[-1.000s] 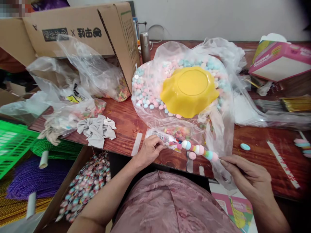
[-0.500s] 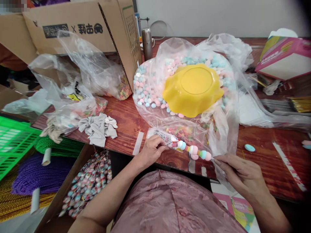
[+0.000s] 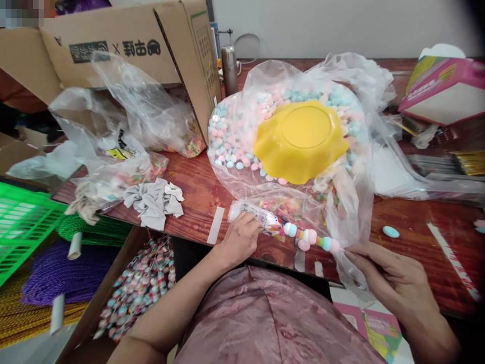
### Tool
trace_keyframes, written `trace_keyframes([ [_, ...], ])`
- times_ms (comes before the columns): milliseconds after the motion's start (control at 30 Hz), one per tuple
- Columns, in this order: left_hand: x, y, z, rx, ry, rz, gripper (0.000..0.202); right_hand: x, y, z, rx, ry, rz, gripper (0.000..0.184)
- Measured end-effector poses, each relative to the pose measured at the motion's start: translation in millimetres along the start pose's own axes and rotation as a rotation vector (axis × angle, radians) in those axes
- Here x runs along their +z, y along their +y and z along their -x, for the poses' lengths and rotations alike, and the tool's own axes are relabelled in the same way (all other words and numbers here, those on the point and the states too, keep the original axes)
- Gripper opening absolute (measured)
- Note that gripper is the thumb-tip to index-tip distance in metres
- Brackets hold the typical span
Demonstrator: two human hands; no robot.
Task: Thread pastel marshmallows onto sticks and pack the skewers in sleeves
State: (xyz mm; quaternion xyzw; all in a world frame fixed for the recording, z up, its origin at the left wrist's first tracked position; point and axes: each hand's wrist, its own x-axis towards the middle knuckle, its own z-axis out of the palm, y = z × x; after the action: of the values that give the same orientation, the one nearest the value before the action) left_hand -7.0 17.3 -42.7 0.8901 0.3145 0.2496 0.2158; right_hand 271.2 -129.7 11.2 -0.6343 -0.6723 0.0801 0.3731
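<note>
Red-brown tabletop (image 3: pixel 197 182) is carrying an upturned yellow bowl (image 3: pixel 301 140) at two o'clock. At six, your left hand (image 3: pixel 241 237) is touching a printed wrapper (image 3: pixel 267 219) — how far it's closed isn't showing. At four, your right hand (image 3: pixel 397 275) is pinching a candy skewer (image 3: pixel 310 236) by its bare end — presumably keeping clear of the sweets (image 3: pixel 326 244).

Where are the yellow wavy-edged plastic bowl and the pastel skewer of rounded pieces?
Yellow wavy-edged plastic bowl (image 3: pixel 303 132), head view: its oval centre.
Pastel skewer of rounded pieces (image 3: pixel 310 235), head view: pink part near middle.
</note>
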Motion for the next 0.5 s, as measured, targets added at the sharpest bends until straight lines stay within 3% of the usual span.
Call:
trace_keyframes([
  [233,-1.7,-7.8,-7.2,-0.179,0.050,0.320,0.014,-10.4,-1.3,10.3,0.250,0.035,-0.147,0.009],
  [500,-2.9,-13.9,-8.1,-0.187,0.027,0.477,0.007,7.8,17.5,1.9,0.161,-0.059,-0.175,0.014],
])
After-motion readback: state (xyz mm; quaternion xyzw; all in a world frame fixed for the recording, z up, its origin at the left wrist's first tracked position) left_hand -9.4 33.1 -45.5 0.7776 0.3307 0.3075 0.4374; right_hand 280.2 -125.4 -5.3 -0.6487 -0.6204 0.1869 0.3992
